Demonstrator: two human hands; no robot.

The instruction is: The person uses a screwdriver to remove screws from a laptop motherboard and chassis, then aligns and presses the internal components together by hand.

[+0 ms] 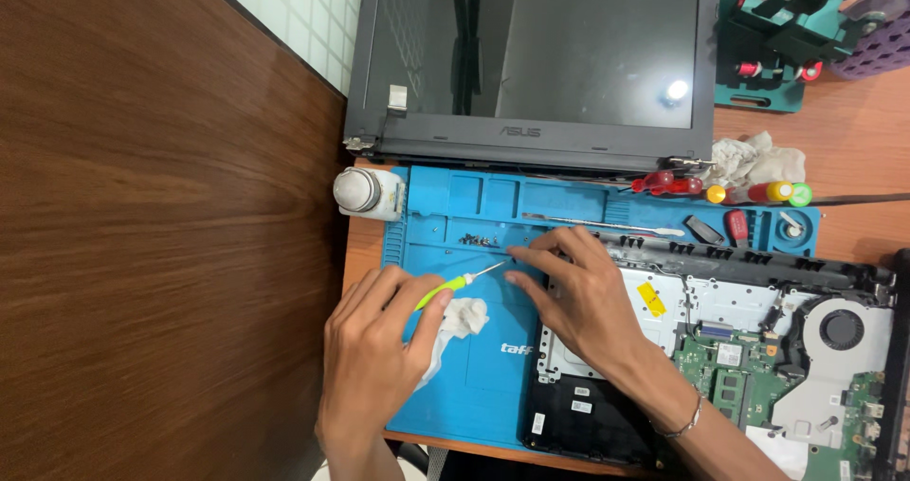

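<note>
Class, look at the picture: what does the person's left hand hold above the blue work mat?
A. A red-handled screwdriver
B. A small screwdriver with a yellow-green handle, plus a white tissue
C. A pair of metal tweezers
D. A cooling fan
B: the left hand grips a yellow-green-handled screwdriver with a crumpled white tissue against the palm, over the blue mat.

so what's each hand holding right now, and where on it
The left hand grips a small green-handled screwdriver by its handle, with a crumpled white cloth bunched against the fingers. The right hand holds nothing.
</note>
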